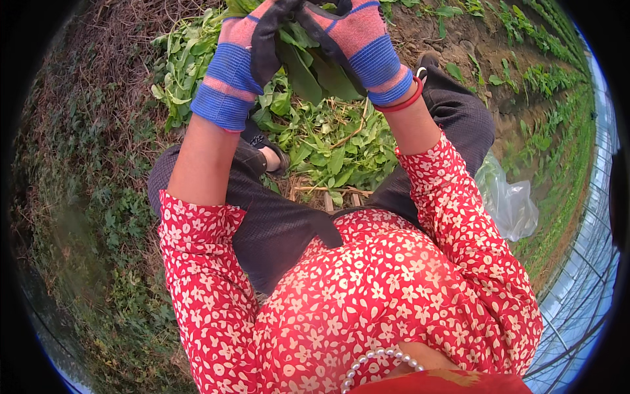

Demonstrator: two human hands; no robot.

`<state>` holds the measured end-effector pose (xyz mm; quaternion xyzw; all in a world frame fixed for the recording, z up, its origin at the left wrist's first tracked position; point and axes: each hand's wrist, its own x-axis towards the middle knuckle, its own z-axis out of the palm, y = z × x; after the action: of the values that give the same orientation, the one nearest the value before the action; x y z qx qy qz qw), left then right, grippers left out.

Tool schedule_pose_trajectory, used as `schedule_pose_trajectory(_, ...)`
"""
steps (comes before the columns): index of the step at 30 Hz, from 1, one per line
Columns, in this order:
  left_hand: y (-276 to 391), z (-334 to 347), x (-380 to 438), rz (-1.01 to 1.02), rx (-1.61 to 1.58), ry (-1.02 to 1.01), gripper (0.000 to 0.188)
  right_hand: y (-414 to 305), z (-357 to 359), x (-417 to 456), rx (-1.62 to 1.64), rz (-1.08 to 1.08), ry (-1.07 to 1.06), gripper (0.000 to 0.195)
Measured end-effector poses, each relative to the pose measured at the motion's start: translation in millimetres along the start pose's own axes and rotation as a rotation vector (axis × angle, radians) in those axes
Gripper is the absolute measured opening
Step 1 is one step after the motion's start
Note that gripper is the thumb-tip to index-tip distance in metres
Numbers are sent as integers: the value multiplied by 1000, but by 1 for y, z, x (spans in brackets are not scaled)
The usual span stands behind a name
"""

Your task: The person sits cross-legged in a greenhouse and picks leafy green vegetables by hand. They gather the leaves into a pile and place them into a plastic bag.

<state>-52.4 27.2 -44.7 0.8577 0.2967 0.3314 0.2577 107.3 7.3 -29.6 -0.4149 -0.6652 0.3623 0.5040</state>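
Note:
Both hands wear pink and blue knitted work gloves with black coating, at the top edge of the view. My left hand and my right hand meet around a bunch of leafy greens, whose broad leaves hang down between them. The fingertips are partly cut off by the frame and hidden by leaves. Beneath the hands, a loose heap of green leaves covers the ground between my legs. Another pile of leafy greens lies beside my left wrist.
A clear plastic bag lies on the ground beside my right thigh. Crop rows run along the right, near a greenhouse wall. Dry stems and weeds cover the left. Wooden slats show beneath me.

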Motion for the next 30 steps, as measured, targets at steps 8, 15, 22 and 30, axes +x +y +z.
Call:
schedule_pose_trajectory(8, 10, -64, 15, -190, -973, 623, 37, -1, -7, 32, 343, 88, -7, 29)
schedule_pose_trajectory(15, -56, -80, -71, -419, -671, 652, 35, 201, 50, -51, -407, 441, -261, 31)
schedule_pose_trajectory(22, -58, -68, -128, -582, -549, 601, 34, 259, 129, -122, -620, 680, -625, 35)
schedule_pose_trajectory(30, -59, -51, -141, -641, -531, 572, 32, 248, 172, -146, -845, 770, -688, 44)
